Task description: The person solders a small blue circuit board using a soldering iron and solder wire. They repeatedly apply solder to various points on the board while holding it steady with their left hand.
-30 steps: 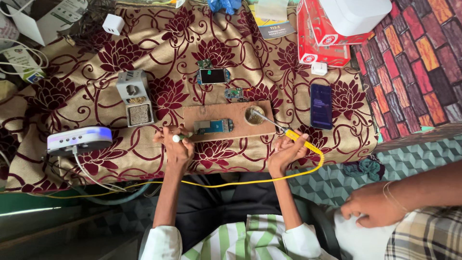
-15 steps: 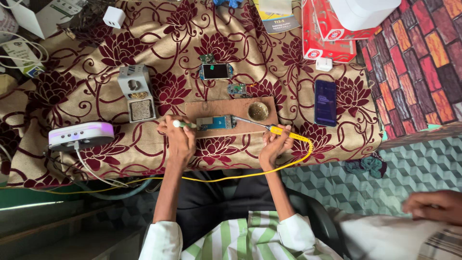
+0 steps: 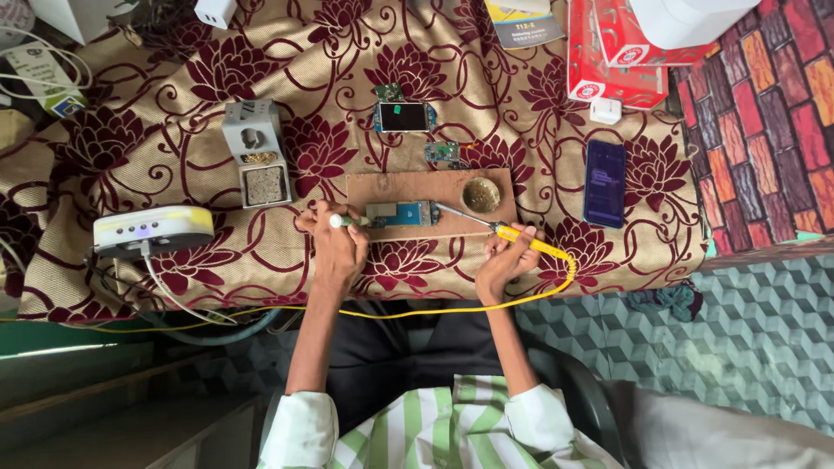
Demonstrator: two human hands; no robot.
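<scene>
My left hand (image 3: 334, 243) grips a small white-tipped tool (image 3: 340, 221) at the left end of a blue circuit board (image 3: 401, 214) lying on a brown wooden board (image 3: 434, 187). In my right hand (image 3: 504, 256) is a yellow-handled soldering iron (image 3: 512, 236); its metal tip points left and reaches the right end of the circuit board. A yellow cable (image 3: 452, 308) runs from the iron along the table's front edge. A small round brass tin (image 3: 480, 194) sits on the wooden board just above the iron.
On the floral cloth (image 3: 217, 78) lie a dark phone (image 3: 605, 182), a small phone with a screen (image 3: 404, 116), a loose green board (image 3: 442, 153), a grey iron stand (image 3: 254, 152), a white soldering station (image 3: 154, 230) and red boxes (image 3: 608, 52).
Another person's hand at the lower right has left the view. My right hand has brought the iron's tip in to the circuit board. The camera view has shifted slightly.
</scene>
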